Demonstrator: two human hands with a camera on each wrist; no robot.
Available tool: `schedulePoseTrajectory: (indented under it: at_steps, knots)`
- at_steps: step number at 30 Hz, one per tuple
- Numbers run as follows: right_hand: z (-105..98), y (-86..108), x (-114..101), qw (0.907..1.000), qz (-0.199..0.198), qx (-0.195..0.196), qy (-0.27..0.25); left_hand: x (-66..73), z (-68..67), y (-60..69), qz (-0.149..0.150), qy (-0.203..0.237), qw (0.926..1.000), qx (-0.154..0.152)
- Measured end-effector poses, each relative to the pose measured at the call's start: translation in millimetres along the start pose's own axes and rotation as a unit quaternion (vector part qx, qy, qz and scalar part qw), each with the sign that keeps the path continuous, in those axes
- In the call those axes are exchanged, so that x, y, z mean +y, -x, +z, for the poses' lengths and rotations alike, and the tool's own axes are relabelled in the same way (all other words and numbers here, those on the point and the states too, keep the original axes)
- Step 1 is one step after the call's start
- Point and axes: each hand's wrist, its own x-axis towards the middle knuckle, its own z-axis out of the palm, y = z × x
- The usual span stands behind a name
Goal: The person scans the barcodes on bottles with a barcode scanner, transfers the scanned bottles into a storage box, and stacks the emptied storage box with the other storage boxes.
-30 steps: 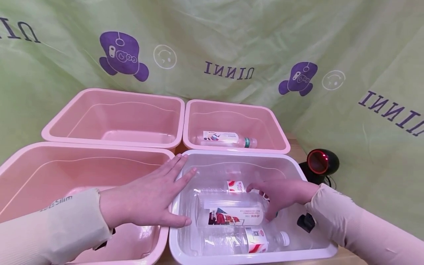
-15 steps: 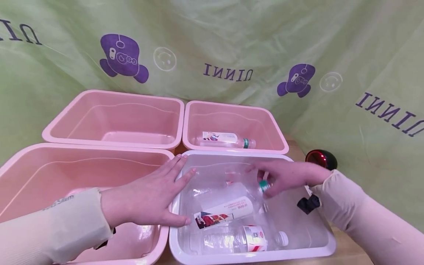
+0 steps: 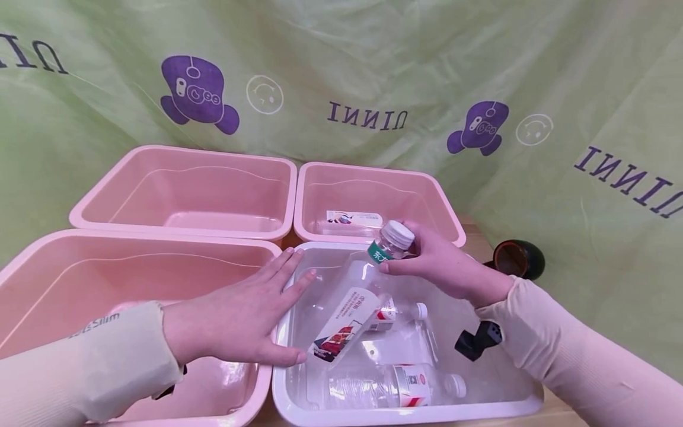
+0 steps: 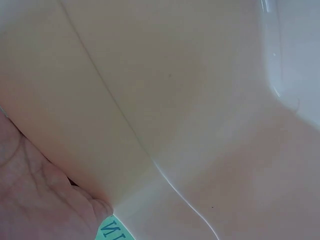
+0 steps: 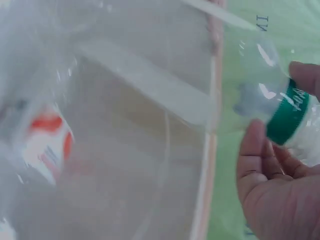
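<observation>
A clear plastic bottle [image 3: 347, 320] with a white cap, a green neck band and a picture label hangs tilted over the white tub [image 3: 416, 414]. My right hand [image 3: 440, 264] grips it by the neck, and the right wrist view shows thumb and fingers around the green band [image 5: 287, 112]. Inside the white tub lie two clear bottles with red-and-white labels: a front bottle [image 3: 368, 388] and a rear bottle [image 3: 392, 314], partly hidden by the held one. My left hand [image 3: 235, 320] rests with straight fingers where the white tub meets the front pink tub [image 3: 267, 379].
Two more pink tubs stand behind: the back left tub [image 3: 181, 154] and the back right tub [image 3: 373, 172], which contains a labelled bottle [image 3: 352, 220]. A black scanner-like device [image 3: 517, 260] stands at the right. A green printed cloth [image 3: 341, 71] hangs behind everything.
My right hand has taken the bottle by its neck, lifted it from the white tub and tilted it cap-up. The rear bottle is now more exposed. My left hand stays put.
</observation>
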Motion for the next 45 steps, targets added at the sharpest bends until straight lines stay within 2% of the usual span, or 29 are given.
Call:
schedulePoseTrajectory:
  at_steps: [2,4,8,15,19,22,26,34,40,45]
  knots:
    - [6.0,-1.8,3.5,0.9987,0.012,-0.015,-0.046,0.4,-0.2,0.4,-0.004,0.003,1.0000,-0.004]
    - [10.3,-3.1,6.1,0.9970,0.027,-0.030,-0.067,0.5,0.0,1.1,-0.006,0.005,1.0000,-0.006]
    - [20.1,-9.0,6.6,0.9980,0.029,-0.041,-0.037,0.8,0.0,2.9,-0.013,0.009,0.9998,-0.010]
    - [33.2,-20.7,-1.3,0.9991,0.031,-0.015,-0.026,2.4,-0.1,1.8,-0.010,0.011,0.9999,-0.008]
    - [33.0,-18.5,-4.8,0.9992,0.035,-0.004,-0.018,3.5,-0.9,1.7,-0.012,0.011,0.9998,-0.012]
    - [29.0,-11.9,-10.4,0.9997,0.019,-0.010,-0.012,3.8,-1.4,1.6,-0.012,0.008,0.9998,-0.011]
    - [13.6,1.3,-21.9,0.9999,-0.011,-0.005,0.004,3.7,-2.0,1.0,-0.005,0.000,1.0000,-0.004]
    - [-31.5,21.7,-32.9,0.9979,-0.030,0.058,0.006,1.7,-1.8,2.2,0.003,-0.004,1.0000,0.006]
    - [-65.9,29.1,-28.0,0.9917,-0.073,0.084,-0.065,0.1,-0.5,2.6,0.006,0.001,1.0000,0.003]
    - [-98.1,34.3,-24.5,0.9777,-0.105,0.105,-0.149,-0.7,1.0,2.4,0.002,0.004,1.0000,-0.001]
